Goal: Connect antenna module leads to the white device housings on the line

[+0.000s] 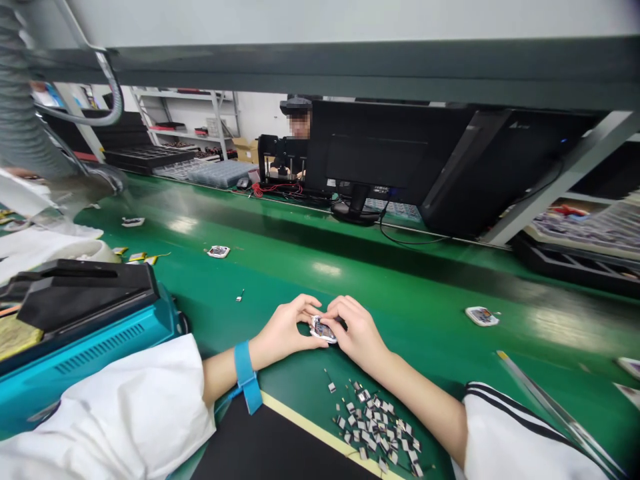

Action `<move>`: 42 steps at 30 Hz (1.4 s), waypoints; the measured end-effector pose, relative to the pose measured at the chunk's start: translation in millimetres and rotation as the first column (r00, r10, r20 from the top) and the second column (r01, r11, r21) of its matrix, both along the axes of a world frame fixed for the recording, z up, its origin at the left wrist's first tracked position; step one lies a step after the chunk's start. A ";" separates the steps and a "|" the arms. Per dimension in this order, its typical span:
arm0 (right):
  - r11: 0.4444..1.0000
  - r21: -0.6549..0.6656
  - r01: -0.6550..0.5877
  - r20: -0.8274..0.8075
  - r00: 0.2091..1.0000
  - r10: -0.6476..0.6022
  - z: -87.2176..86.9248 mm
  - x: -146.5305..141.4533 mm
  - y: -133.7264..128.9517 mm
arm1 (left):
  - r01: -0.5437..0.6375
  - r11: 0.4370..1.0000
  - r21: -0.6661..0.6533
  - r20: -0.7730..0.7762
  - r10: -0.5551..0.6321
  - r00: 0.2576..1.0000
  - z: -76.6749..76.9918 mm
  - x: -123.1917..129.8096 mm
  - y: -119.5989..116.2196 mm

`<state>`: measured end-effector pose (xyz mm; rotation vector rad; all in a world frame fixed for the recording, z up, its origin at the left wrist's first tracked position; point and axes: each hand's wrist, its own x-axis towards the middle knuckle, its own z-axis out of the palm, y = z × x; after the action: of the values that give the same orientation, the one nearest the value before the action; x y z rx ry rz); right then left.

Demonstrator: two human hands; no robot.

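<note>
Close in front of me, my left hand (287,328) is closed around the left edge of a small white-cased circuit board (325,333), thumb below and fingers above. My right hand (356,328) is curled over its right side, fingertips pressed on the upper part; whether a tiny part lies under them is hidden. A blue wrist strap (245,375) circles my left wrist. Below my hands lies a pile of small silver parts with short dark leads (377,427). One similar part (240,297) lies alone to the left.
More white-cased boards lie on the green mat, one at left (219,251) and one at right (482,316). Metal tweezers (555,403) rest beside my right sleeve. A teal machine (100,353) stands at left. Behind are a monitor (380,150) and a person (299,127).
</note>
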<state>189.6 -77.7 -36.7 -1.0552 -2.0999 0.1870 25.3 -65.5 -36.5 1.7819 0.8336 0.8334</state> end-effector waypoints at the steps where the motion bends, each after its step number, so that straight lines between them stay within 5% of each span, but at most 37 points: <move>1: 1.000 0.001 0.014 -0.002 1.000 -0.014 -1.2 -1.3 -0.6 | 0.003 1.000 -0.001 0.009 -0.003 1.000 -0.1 -0.1 0.2; 6: 0.999 -0.014 0.051 0.035 0.998 -0.051 -2.8 0.9 -6.4 | -0.022 0.999 -0.034 -0.008 0.021 1.000 2.7 -0.4 -1.1; 11: 1.000 -0.007 0.005 0.276 0.961 -0.003 -2.3 11.6 -11.8 | -0.073 0.995 -0.066 -0.053 0.070 0.996 4.4 -0.5 -0.6; 18: 0.990 0.139 -0.002 0.220 0.975 -0.029 -8.5 9.1 -1.1 | -0.055 0.995 -0.079 -0.060 0.050 0.997 -0.4 1.2 3.0; 42: 0.985 0.167 -0.039 0.484 0.874 -0.047 8.1 -5.7 0.8 | -0.020 0.999 -0.025 -0.041 0.019 0.999 -8.3 -0.3 6.1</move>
<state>183.9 -76.9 -28.6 -1.0806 -2.5050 -0.2934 24.9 -59.4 -44.8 1.7762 0.8856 0.7976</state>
